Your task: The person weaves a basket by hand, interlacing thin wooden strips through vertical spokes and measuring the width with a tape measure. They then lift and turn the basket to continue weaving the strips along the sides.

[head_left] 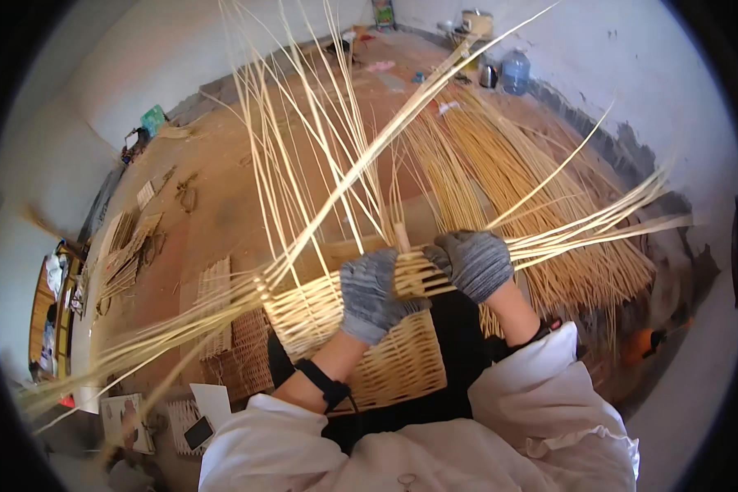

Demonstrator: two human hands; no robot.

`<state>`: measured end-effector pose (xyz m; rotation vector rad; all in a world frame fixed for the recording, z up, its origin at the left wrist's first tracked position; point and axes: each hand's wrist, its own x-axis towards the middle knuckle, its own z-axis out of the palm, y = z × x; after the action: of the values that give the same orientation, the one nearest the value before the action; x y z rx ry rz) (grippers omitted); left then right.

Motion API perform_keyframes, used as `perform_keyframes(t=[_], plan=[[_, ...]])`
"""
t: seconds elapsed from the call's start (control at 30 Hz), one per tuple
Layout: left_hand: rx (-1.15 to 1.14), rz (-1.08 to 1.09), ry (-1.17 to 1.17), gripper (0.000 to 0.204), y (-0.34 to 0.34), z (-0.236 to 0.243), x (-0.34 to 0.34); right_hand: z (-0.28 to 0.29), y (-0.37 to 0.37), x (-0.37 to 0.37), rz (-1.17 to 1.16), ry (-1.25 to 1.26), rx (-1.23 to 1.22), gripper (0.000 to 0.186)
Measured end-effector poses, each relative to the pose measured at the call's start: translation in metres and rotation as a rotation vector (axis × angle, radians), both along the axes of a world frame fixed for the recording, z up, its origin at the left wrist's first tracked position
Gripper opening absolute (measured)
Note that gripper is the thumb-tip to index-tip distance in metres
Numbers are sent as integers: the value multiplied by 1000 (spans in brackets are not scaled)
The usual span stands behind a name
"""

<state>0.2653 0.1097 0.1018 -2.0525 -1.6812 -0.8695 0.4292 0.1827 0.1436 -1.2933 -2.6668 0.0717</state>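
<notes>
Floor (209, 164) brown, reeds (508, 176) heaped; walls (615, 49) pale; left grip (373, 295) clasps wickerwork (406, 361), right grip (476, 264) strands (586, 225).

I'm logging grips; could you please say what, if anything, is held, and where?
The left hand grips the woven panel near its upper edge; the right hand, its upper right corner.

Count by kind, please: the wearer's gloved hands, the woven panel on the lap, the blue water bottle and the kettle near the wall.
Gloved hands: 2 (left hand, right hand)
Woven panel: 1
Blue water bottle: 1
Kettle: 1
Total: 5
</notes>
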Motion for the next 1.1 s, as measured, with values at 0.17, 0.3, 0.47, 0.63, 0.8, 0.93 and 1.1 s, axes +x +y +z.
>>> perform_keyframes(t=[0.17, 0.3, 0.47, 0.63, 0.8, 0.93, 1.1], plan=[[16, 23, 80, 80, -5, 2, -18, 17, -20, 61, 377, 1102, -512, 31], [-10, -32, 350, 66, -15, -12, -28, -114, -7, 231, -164, 1262, -612, 31], [-294, -133, 448, 75, -69, -13, -43, -297, -101, 324, -766, -283, -863, 34], [-543, 346, 88, 83, -171, 3, -84, -427, -189, 353, -943, -273, -1079, 59], [-957, 596, -810, 59, -221, -2, -113, -476, -183, 381, -1214, -112, -1164, 67], [-1002, 563, -482, 39, -210, 17, -84, -467, -113, 342, -1261, -187, -560, 53], [-1194, 800, -823, 35, -212, 42, -67, -524, -91, 387, -1072, -204, -563, 50]])
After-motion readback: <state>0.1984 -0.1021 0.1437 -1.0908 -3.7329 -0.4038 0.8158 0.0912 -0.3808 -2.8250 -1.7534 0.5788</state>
